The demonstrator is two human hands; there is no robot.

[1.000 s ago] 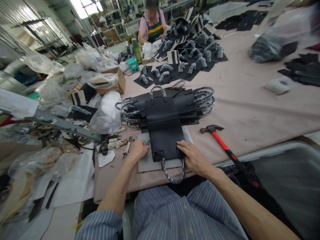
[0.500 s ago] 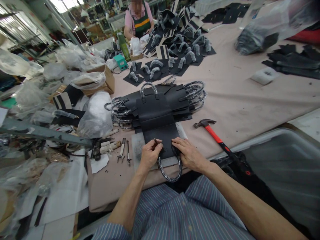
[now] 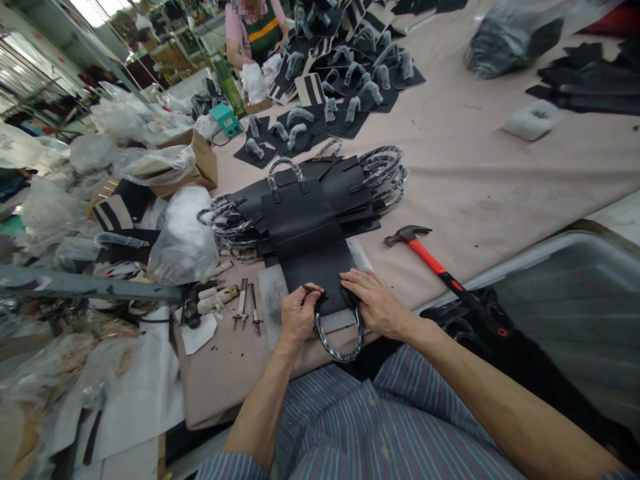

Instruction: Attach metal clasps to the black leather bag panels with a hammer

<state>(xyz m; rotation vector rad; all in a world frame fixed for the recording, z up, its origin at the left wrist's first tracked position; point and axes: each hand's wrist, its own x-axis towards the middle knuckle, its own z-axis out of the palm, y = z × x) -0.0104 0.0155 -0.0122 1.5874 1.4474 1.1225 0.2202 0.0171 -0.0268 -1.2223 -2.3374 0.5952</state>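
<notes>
- From my remote seat I am watching the left hand [image 3: 299,313] pinching a small dark piece [image 3: 312,288] between thumb and fingertips, beside the left foot of the handle [image 3: 345,358]
- The right hand [image 3: 375,303] is lying spread and flat, pressing on the right edge of the black panel [image 3: 315,263]; the two hands are staying apart
- That panel is resting partly on a pale board [image 3: 273,300] at the near table edge, its far end lying over a pile of black panels [image 3: 345,180], its wrapped handle hanging toward the wearer
- I am judging this as a placing step, the small piece being lined up on the panel; the next move seems to be calling for a steady right hand and an exact spot
- The hammer [image 3: 435,265] is lying to the right, out of both hands
- A cardboard box [image 3: 204,160] is holding crumpled clear plastic
- A clear bag [image 3: 505,43] is wrapping dark pieces at the upper right
- A grey bin [image 3: 530,261] is standing by the table, and I am not making out its contents
</notes>
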